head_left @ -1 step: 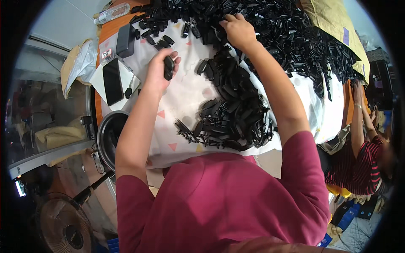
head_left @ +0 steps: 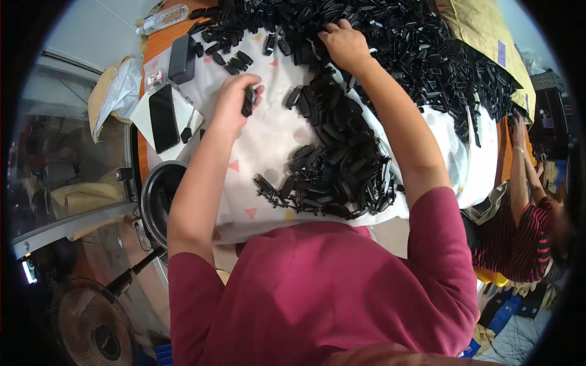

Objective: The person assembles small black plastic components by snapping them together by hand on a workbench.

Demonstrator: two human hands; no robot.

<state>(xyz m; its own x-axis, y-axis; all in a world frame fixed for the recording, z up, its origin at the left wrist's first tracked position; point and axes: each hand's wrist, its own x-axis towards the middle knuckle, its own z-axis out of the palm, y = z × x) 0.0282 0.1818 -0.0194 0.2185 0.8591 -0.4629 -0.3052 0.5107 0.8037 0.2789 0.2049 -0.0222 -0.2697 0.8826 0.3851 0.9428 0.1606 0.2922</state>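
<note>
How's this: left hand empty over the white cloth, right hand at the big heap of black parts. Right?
No: the left hand over the white cloth isn't empty; it holds a black part in the head view. The right hand is at the big heap.

A clear bottle point(head_left: 162, 19) lies at the worktop's point(head_left: 160, 39) far-left corner! And there, a dark phone point(head_left: 163, 119) near the left edge!

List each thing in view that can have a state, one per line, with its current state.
Left hand: closed around a black piece.
Right hand: at the large heap; grip hidden.
Large heap: loose, spread out.
Smaller pile: loose.
Phone: face up, screen dark.
Bottle: lying on its side.
Fan: running or not, unclear.
</note>
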